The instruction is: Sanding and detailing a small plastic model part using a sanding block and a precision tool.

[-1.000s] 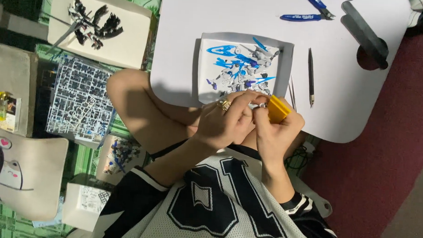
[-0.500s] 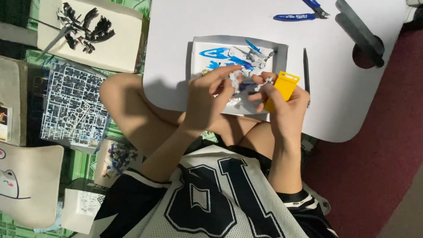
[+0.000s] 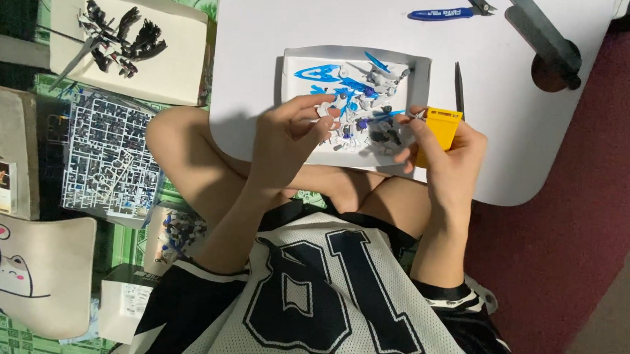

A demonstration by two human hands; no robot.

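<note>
A shallow white tray (image 3: 287, 78) on the white table (image 3: 292, 23) holds several blue, white and grey model kit parts (image 3: 353, 87). My left hand (image 3: 285, 141) hovers over the tray's near left corner and pinches a small white part (image 3: 324, 112) between thumb and fingertips. My right hand (image 3: 448, 157) is at the tray's near right corner, closed around a yellow block-shaped tool (image 3: 441, 125). Its fingertips touch small grey parts in the tray. The hands are apart, with my bare knees below them under the table edge.
Blue nippers (image 3: 443, 12) and a grey lamp arm (image 3: 543, 35) lie at the table's far side, and a thin dark tool (image 3: 459, 88) lies right of the tray. On the floor at left are a box lid with a black model (image 3: 117, 37), a parts runner (image 3: 106, 156) and a cushion (image 3: 32, 272).
Both hands moved from my lap up over the tray and drew apart. The left hand now pinches a small white part, and the right still holds the yellow tool.
</note>
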